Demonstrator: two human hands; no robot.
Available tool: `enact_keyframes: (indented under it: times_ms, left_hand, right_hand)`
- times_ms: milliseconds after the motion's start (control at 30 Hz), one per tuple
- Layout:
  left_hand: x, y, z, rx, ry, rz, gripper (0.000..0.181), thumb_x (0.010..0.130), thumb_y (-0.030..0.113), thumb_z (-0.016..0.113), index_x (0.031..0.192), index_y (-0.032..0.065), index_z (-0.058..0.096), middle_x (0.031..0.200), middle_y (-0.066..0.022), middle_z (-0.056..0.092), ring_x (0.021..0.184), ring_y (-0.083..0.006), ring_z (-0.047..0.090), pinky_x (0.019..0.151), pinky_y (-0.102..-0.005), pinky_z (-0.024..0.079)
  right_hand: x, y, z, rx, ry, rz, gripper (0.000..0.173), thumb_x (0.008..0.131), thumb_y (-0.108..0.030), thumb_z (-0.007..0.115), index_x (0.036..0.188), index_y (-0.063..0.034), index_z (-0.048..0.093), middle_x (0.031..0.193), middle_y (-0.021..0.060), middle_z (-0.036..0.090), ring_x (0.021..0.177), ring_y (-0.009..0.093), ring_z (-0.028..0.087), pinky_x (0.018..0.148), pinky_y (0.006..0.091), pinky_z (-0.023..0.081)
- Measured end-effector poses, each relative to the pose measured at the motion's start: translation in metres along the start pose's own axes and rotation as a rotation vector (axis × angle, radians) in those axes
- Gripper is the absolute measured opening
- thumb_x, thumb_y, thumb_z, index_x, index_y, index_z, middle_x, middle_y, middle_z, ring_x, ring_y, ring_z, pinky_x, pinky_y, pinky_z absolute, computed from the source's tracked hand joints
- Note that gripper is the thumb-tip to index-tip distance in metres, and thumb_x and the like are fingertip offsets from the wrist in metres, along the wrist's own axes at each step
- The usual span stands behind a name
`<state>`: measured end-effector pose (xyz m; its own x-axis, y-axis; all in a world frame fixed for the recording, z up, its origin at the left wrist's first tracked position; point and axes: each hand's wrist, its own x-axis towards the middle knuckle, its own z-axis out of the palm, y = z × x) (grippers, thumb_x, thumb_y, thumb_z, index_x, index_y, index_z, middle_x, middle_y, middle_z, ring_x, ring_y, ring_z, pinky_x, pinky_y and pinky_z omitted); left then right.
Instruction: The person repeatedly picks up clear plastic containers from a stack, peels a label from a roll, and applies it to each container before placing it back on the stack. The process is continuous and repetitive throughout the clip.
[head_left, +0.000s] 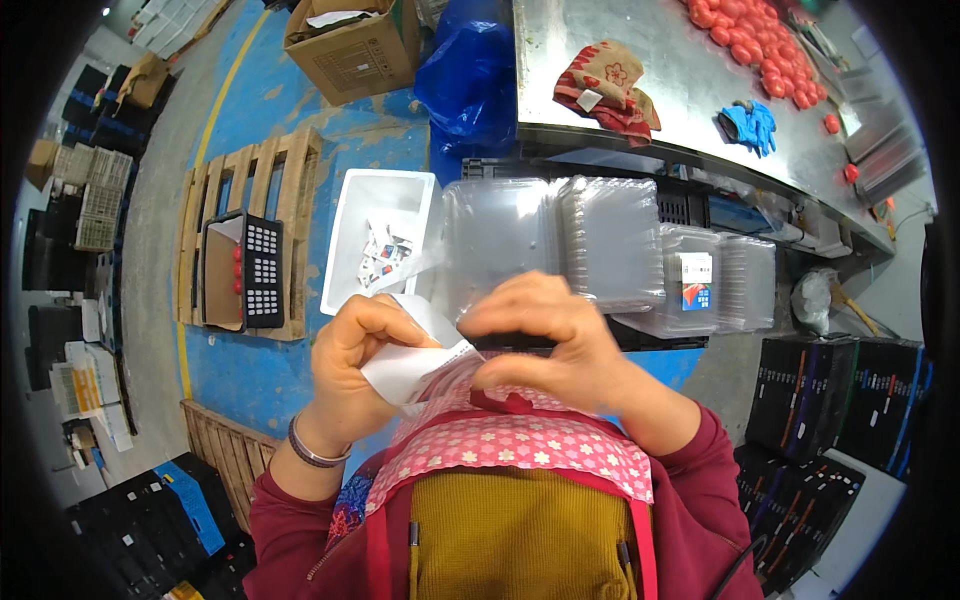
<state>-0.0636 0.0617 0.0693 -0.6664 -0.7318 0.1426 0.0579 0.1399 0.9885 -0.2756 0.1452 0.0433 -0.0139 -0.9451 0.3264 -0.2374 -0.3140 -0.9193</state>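
My left hand (356, 356) grips a curled strip of white label paper (416, 371) in front of the apron. Fingers and thumb apart, my right hand (551, 334) is blurred beside the strip's right edge, and I see nothing between them. Beyond the hands lie nested clear plastic containers (611, 240), with one broad clear container (499, 232) to their left. On a smaller clear container to the right is a label (696, 281) bearing writing and colours. A white foam box (382, 195) on the left holds several printed paper pieces (386, 251).
A steel table (675, 71) bears red tomatoes (750, 45), blue gloves (750, 124) and a towel (607, 86). Left, a black crate (262, 274) stands on a wooden pallet (296, 180). A cardboard box (360, 60) stands beyond; black crates (799, 390) are stacked right.
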Motion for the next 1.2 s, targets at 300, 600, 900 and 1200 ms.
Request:
enact_keyframes:
  times_ms: [300,600,900,1200]
  left_hand:
    - [-0.007,-0.042,-0.046,0.402,0.019,0.229,0.029,0.072,-0.004,0.081,0.088,0.0052,0.059,0.073,-0.0023,0.054,0.063,-0.0093,0.05,0.056,-0.0236,0.038]
    - [0.002,-0.037,-0.053,0.137,-0.046,0.188,0.029,0.072,0.003,0.084,0.088,0.0051,0.06,0.079,-0.0069,0.066,0.065,-0.016,0.063,0.057,-0.0256,0.047]
    - [-0.008,-0.085,-0.091,0.196,0.046,-0.019,0.027,0.072,-0.003,0.08,0.076,0.0065,0.055,0.074,-0.0023,0.055,0.067,-0.0111,0.05,0.062,-0.0242,0.04]
    - [-0.002,-0.08,-0.095,0.313,0.068,0.081,0.026,0.07,-0.013,0.066,0.092,0.0012,0.064,0.087,-0.0102,0.067,0.076,-0.0196,0.062,0.068,-0.0287,0.05]
  right_hand:
    - [0.02,-0.028,-0.009,0.034,0.316,-0.289,0.029,0.076,-0.004,0.08,0.104,-0.0018,0.071,0.099,0.0114,0.072,0.084,0.02,0.067,0.075,0.0336,0.051]
    - [0.034,0.003,0.041,0.059,-0.115,0.192,0.019,0.074,-0.01,0.083,0.09,-0.003,0.075,0.094,0.0078,0.073,0.092,0.024,0.067,0.082,0.0347,0.05]
    - [0.044,-0.009,-0.001,0.059,0.552,0.306,0.028,0.084,0.004,0.072,0.109,0.001,0.06,0.093,0.0104,0.07,0.081,0.013,0.066,0.065,0.0252,0.053]
    - [0.036,0.076,0.024,-0.187,0.374,0.86,0.042,0.079,-0.016,0.082,0.109,-0.0004,0.056,0.08,0.0128,0.072,0.063,0.015,0.068,0.048,0.0297,0.051]
